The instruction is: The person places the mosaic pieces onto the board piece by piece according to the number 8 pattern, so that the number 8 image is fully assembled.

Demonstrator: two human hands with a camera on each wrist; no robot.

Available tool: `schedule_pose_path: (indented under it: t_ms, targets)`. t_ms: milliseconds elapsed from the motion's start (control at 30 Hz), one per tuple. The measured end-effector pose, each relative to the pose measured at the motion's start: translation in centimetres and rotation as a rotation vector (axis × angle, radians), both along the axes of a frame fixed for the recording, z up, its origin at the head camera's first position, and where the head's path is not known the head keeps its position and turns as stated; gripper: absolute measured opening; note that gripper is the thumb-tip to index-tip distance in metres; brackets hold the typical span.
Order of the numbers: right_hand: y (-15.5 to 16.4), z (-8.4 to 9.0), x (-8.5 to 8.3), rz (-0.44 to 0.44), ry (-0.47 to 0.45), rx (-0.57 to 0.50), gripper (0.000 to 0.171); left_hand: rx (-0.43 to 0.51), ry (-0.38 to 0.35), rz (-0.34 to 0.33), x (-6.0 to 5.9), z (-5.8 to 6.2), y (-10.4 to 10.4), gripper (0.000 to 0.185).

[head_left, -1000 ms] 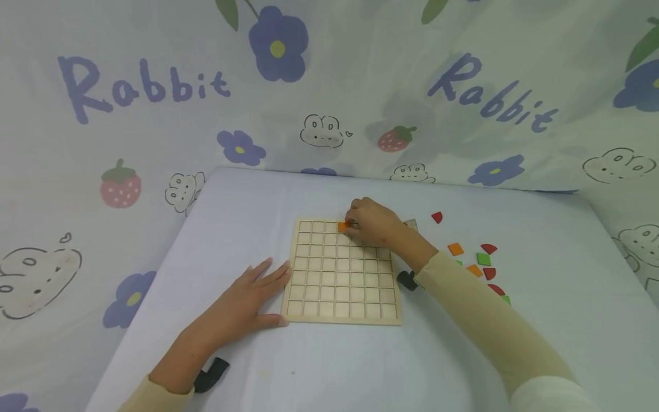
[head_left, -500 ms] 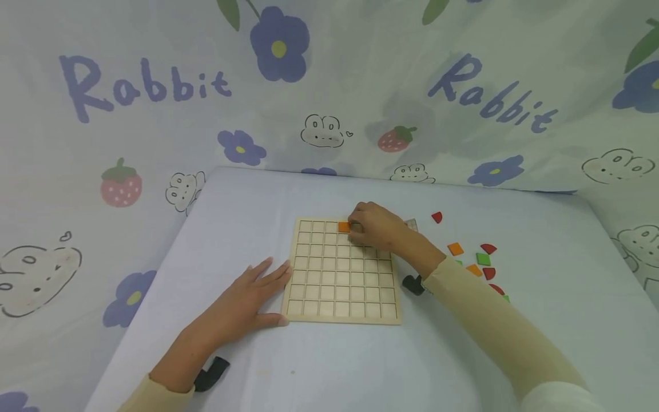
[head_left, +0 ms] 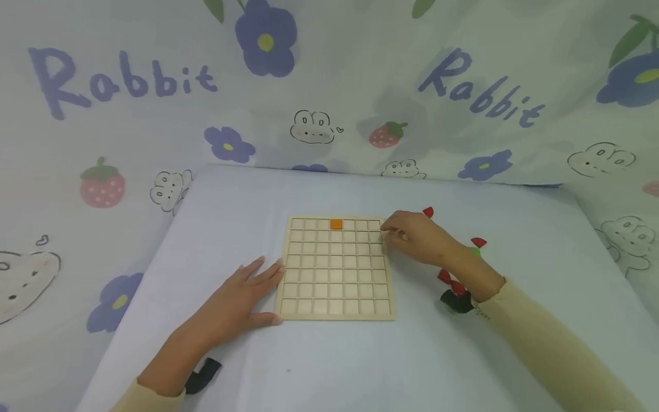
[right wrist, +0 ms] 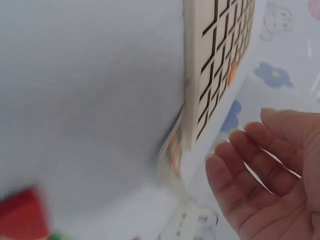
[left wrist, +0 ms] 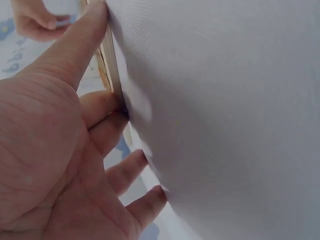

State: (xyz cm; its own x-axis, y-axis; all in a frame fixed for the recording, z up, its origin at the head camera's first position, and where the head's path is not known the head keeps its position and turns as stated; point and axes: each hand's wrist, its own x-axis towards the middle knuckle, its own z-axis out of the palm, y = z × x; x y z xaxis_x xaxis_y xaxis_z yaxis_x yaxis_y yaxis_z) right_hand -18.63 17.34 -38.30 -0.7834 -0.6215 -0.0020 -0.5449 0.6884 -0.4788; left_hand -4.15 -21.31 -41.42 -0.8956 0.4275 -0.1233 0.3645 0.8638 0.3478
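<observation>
A pale wooden grid board [head_left: 334,269] lies flat on the white table. One orange square tile [head_left: 336,224] sits in a cell of its far row, also visible in the right wrist view as the orange tile [right wrist: 233,74]. My left hand [head_left: 257,280] lies flat on the table, fingers straight, its fingertips [left wrist: 100,20] against the board's left edge [left wrist: 109,65]. My right hand [head_left: 407,232] hovers just past the board's far right corner, fingers [right wrist: 260,165] relaxed and holding nothing.
Loose red pieces [head_left: 428,212] and a green piece [head_left: 475,250] lie scattered right of the board, partly hidden by my right forearm. A thin clear sheet [right wrist: 174,147] lies by the board's corner. A printed cloth backdrop [head_left: 329,86] rises behind the table.
My right hand let go of the orange tile in the far row and drew back to the right, off the board. The left hand stayed put.
</observation>
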Motion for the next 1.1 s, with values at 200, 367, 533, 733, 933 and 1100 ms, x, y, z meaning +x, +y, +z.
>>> schedule_pose_path:
  t_ms: [200, 367, 533, 733, 933, 1100]
  targets:
    - [3.8, -0.1, 1.2, -0.087, -0.01, 0.032, 0.022, -0.011, -0.008, 0.009, 0.2, 0.0, -0.2, 0.097]
    - [6.6, -0.5, 2.5, -0.168, -0.037, 0.091, 0.023, -0.002, -0.02, 0.01, 0.2, 0.1, 0.0, 0.096]
    - [8.5, -0.8, 3.5, -0.2, -0.083, 0.122, 0.023, -0.001, -0.026, 0.019, 0.3, 0.2, 0.0, 0.096]
    - [10.2, -1.3, 4.2, -0.233, -0.092, 0.178, 0.025, 0.015, -0.023, 0.007, 0.2, 0.3, 0.0, 0.096]
    - [11.0, -2.1, 5.0, -0.269, -0.118, 0.177, 0.024, 0.009, -0.027, 0.003, 0.0, 0.3, 0.1, 0.096]
    - [10.6, -2.4, 5.8, -0.261, -0.117, 0.151, 0.017, -0.002, -0.027, 0.002, -0.1, 0.3, 0.1, 0.096]
